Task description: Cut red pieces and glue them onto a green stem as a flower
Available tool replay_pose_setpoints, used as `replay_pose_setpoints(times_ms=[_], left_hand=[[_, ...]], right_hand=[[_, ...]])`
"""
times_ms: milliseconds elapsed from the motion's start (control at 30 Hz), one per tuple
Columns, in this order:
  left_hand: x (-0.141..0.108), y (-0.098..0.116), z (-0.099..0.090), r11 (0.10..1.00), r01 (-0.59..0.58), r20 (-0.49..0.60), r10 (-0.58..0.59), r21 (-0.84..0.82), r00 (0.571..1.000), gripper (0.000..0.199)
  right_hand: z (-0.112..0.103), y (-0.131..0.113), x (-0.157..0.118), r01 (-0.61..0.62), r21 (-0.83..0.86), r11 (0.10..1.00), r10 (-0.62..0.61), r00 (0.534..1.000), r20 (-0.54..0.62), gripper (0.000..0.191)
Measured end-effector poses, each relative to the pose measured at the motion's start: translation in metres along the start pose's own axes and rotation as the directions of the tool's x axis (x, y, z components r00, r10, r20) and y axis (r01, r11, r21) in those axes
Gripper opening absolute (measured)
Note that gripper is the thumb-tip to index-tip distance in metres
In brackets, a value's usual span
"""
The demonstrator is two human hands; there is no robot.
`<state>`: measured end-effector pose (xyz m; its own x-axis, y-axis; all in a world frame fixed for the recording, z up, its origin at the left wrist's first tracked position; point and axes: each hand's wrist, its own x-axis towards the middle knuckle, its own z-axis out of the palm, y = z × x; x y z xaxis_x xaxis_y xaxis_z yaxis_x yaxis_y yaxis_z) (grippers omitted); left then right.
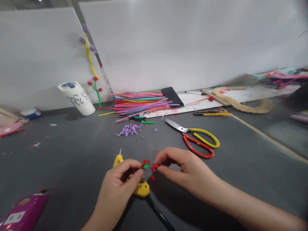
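Note:
Between thumb and forefinger of my left hand (124, 179) is a small red and green craft piece (145, 164). A yellow glue gun (142, 190) with a black cord passes beneath this hand, its pale nozzle pointing away from me. Whether my other left fingers touch it is hidden. My right hand (180, 163) pinches a small red piece (154, 167), slightly apart from the red and green one. On the dark table just below the gap lies a red scrap (152, 178).
Scissors (186, 133) with red and yellow handles lie beyond my right hand. Purple cut bits (130, 129) and a bundle of coloured sticks (141, 102) are farther back. A white cup (78, 98) stands back left; a purple box (24, 211) lies front left.

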<state>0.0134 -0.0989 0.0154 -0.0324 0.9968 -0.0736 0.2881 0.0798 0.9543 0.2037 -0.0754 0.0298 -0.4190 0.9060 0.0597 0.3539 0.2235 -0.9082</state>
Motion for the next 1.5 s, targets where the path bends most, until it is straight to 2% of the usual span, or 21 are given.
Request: replay_pose_setpoints(times_ms=[200, 300, 400, 600, 667, 833, 1500], left_hand=[[0.0, 0.0, 0.0, 1.0, -0.005, -0.02, 0.005, 0.013, 1.0, 0.01], [0.0, -0.001, -0.001, 0.999, -0.033, 0.009, 0.033, 0.02, 0.999, 0.007], [-0.001, -0.002, 0.0, 0.998, -0.064, -0.018, 0.065, 0.028, 0.998, 0.007], [-0.004, -0.005, 0.001, 0.985, -0.126, 0.003, 0.127, 0.12, 0.992, 0.01], [-0.004, -0.004, 0.001, 0.971, -0.176, -0.002, 0.178, 0.161, 0.984, 0.011], [-0.004, -0.001, 0.002, 0.92, -0.282, 0.08, 0.27, 0.273, 0.959, 0.014], [-0.007, -0.001, 0.001, 0.872, -0.355, 0.096, 0.344, 0.336, 0.934, 0.014]], right_hand=[[0.001, -0.004, -0.003, -0.065, 0.144, 0.987, 0.063, 0.998, 0.019, 0.007], [0.002, -0.007, -0.003, -0.026, 0.153, 0.988, 0.025, 1.0, 0.008, 0.013], [0.002, -0.007, -0.003, 0.022, 0.124, 0.992, -0.022, 1.0, -0.001, 0.018], [0.004, -0.006, -0.006, -0.075, 0.281, 0.957, 0.074, 0.997, 0.013, 0.008], [0.004, -0.008, -0.006, -0.055, 0.27, 0.961, 0.063, 0.998, -0.019, 0.008], [0.005, -0.012, -0.004, -0.029, 0.277, 0.961, 0.047, 0.997, -0.059, 0.008], [0.012, -0.009, -0.003, -0.047, 0.225, 0.973, 0.075, 0.99, -0.117, 0.012]])
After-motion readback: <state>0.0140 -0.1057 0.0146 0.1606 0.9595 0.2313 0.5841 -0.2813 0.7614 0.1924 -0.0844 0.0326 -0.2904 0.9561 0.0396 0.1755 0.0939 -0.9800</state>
